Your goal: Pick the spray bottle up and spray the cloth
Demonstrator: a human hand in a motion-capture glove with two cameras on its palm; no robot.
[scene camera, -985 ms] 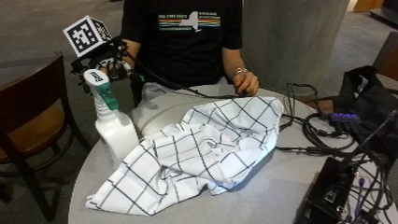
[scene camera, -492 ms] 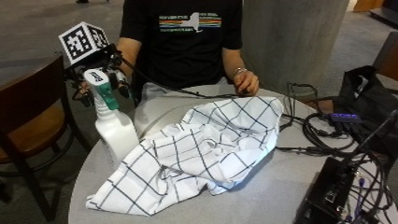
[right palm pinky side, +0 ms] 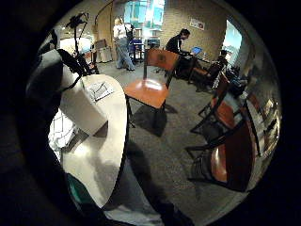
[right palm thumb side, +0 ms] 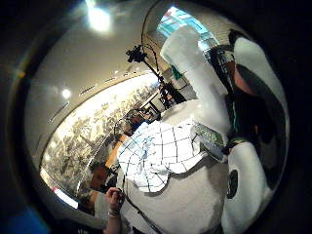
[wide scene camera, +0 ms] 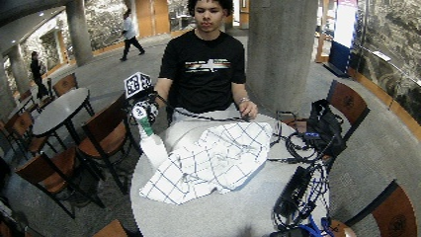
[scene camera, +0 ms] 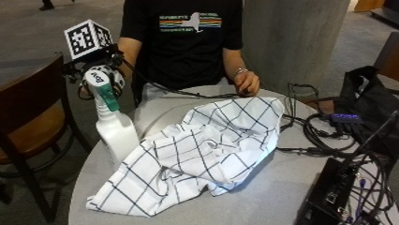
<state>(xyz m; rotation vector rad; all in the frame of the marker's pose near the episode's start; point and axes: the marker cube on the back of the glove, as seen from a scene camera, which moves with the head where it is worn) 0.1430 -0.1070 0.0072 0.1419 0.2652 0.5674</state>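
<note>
Gripping spray bottle (scene camera: 112, 126) head, right hand (scene camera: 93, 77) curled | bottle upright on table (scene camera: 274, 187), nozzle toward cloth (scene camera: 199, 154)

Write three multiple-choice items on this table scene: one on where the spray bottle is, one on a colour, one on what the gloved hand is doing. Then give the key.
1. Where is the spray bottle?
A. on the round table, at its edge, beside the checked cloth
B. on the wooden chair
C. lying on top of the cloth

2. What colour is the bottle's trigger part?
A. red
B. green
C. yellow

3. What is the gloved right hand doing?
A. lying flat on the cloth
B. hanging idle off the table
C. gripping the bottle's spray head

Key: 1 A, the bottle is upright next to the cloth at the table's edge; 2 B, green shows below the white head; 3 C, the hand is wrapped round the top of the bottle.
</note>
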